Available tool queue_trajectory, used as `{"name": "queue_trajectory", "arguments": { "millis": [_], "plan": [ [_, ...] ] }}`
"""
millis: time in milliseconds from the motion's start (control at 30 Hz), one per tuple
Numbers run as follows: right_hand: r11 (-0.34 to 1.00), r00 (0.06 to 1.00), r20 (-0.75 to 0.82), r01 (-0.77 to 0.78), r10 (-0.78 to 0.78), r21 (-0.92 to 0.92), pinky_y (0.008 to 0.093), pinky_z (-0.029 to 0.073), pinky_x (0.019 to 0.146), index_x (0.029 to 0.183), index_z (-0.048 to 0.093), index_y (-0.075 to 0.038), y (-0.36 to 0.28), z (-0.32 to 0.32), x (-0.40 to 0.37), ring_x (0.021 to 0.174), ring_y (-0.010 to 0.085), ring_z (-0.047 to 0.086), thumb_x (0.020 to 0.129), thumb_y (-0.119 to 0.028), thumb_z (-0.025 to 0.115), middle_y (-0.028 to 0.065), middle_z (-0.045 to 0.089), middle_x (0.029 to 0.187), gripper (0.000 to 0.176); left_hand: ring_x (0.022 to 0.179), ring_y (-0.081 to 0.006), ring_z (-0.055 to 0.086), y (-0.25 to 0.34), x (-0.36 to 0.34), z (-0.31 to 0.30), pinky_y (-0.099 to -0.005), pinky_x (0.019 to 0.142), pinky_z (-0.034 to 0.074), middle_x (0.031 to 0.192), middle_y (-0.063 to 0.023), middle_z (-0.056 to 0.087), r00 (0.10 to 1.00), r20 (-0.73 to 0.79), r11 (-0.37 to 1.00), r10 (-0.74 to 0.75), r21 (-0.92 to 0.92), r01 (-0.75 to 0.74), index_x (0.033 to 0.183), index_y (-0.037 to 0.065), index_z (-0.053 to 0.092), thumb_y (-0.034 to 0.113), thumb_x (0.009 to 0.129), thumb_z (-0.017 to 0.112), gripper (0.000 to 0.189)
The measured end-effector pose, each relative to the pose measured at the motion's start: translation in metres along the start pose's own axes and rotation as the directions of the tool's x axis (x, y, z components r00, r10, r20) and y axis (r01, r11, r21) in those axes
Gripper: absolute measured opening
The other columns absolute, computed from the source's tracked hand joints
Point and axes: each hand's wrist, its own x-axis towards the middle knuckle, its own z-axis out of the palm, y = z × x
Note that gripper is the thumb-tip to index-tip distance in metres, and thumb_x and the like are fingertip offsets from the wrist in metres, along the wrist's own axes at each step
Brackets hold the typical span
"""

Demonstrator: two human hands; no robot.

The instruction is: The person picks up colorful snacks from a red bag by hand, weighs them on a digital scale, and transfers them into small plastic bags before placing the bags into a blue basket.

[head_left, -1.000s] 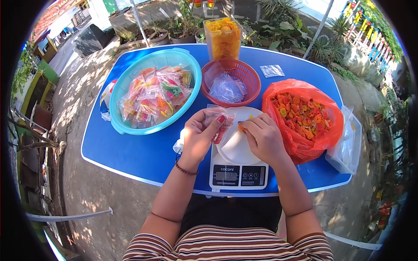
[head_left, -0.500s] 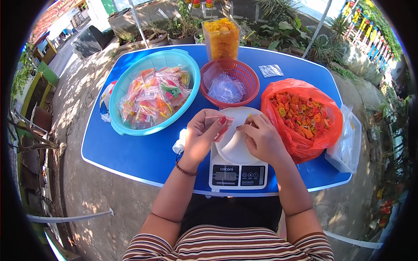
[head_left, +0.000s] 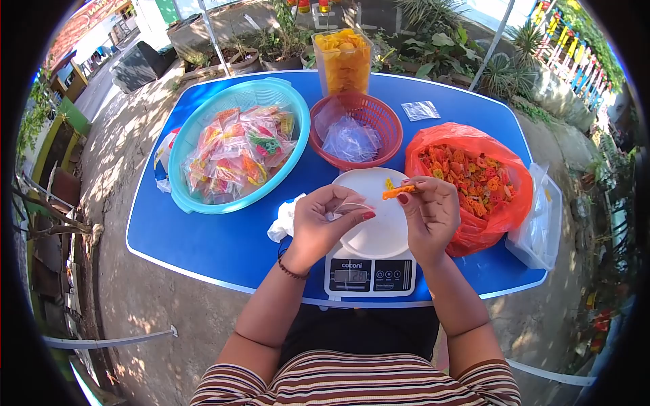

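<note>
My left hand [head_left: 328,220] pinches a small clear plastic bag [head_left: 347,205] over the left side of the white plate [head_left: 376,237]. My right hand [head_left: 435,215] grips orange and yellow lacy crackers [head_left: 397,191] between thumb and fingers, just right of the bag and apart from it. Beneath both hands, the plate rests on a white kitchen scale [head_left: 371,289] with a lit display. To the right stands a red plastic bag [head_left: 467,233] full of similar crackers. Loose clear bags [head_left: 351,139] lie in a red basket [head_left: 389,120] behind the plate.
A large turquoise basin [head_left: 302,128] of filled packets [head_left: 237,152] stands left. Behind the red basket rises a clear container of yellow chips [head_left: 344,64]. A flat clear packet [head_left: 420,111] and a clear plastic box [head_left: 538,237] lie right on the blue table [head_left: 203,250].
My right hand has turned, bringing the orange and yellow crackers into view. My left hand has lowered slightly, and the bag's pinkish contents no longer show. The scale's display has changed.
</note>
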Motion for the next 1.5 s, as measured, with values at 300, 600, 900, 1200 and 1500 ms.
{"name": "queue_trajectory", "arguments": {
  "millis": [300, 600, 900, 1200, 1500],
  "plan": [
    [1.0, 0.996, 0.085, -0.004, 0.002, 0.023, 0.034, 0.059, 0.09, 0.11, 0.059, 0.006, -0.004, 0.0, -0.003, 0.104, 0.0225, 0.068, 0.087, 0.011, 0.072, 0.0184, 0.066, 0.111, 0.027, 0.095, -0.0155, 0.072, 0.006, -0.002, 0.001, -0.0276, 0.086, 0.058, 0.099, -0.0137, 0.075, 0.996, 0.078, 0.993, -0.04, 0.115, 0.031, 0.103, -0.005, 0.066, -0.006, 0.08, 0.081, 0.028],
    [0.96, 0.994, 0.09, -0.031, 0.058, -0.278, 0.0291, 0.052, 0.082, 0.101, 0.064, 0.001, -0.006, 0.001, -0.001, 0.094, 0.0175, 0.065, 0.084, 0.003, 0.079, 0.0105, 0.067, 0.092, 0.024, 0.095, -0.0116, 0.07, 0.001, -0.002, 0.002, -0.0268, 0.087, 0.056, 0.101, -0.0105, 0.076, 0.99, 0.138, 0.986, -0.019, -0.161, 0.041, 0.12, -0.005, 0.068, 0.012, 0.096, 0.07, 0.029],
    [0.954, 0.982, 0.19, 0.06, -0.003, -0.295, 0.0351, 0.048, 0.083, 0.091, 0.069, -0.002, -0.006, 0.005, 0.003, 0.092, 0.0231, 0.063, 0.081, -0.005, 0.079, 0.0084, 0.069, 0.093, 0.014, 0.092, -0.011, 0.069, -0.003, 0.001, 0.0, -0.0251, 0.083, 0.055, 0.102, -0.0116, 0.075, 0.991, 0.115, 0.981, -0.065, -0.173, 0.084, 0.125, -0.006, 0.066, 0.018, 0.108, 0.052, 0.033],
    [0.946, 0.991, 0.101, -0.046, 0.083, -0.319, 0.0332, 0.049, 0.084, 0.095, 0.067, 0.001, -0.002, 0.003, 0.0, 0.089, 0.0215, 0.063, 0.085, -0.006, 0.077, 0.0124, 0.067, 0.098, 0.015, 0.094, -0.0156, 0.072, 0.003, 0.001, 0.0, -0.027, 0.085, 0.058, 0.111, -0.0145, 0.073, 0.978, 0.169, 0.969, -0.119, -0.196, 0.152, 0.127, -0.008, 0.064, 0.014, 0.106, 0.054, 0.031],
    [0.899, 0.935, 0.354, 0.181, -0.031, -0.399, 0.0375, 0.048, 0.084, 0.095, 0.069, -0.002, -0.018, 0.007, 0.008, 0.095, 0.0262, 0.061, 0.08, -0.001, 0.078, 0.0115, 0.066, 0.105, 0.018, 0.097, -0.0093, 0.067, -0.002, 0.001, -0.006, -0.024, 0.083, 0.056, 0.116, -0.0118, 0.071, 0.984, 0.168, 0.987, -0.057, -0.136, 0.08, 0.129, -0.006, 0.064, 0.015, 0.105, 0.058, 0.032]
  ]
}}
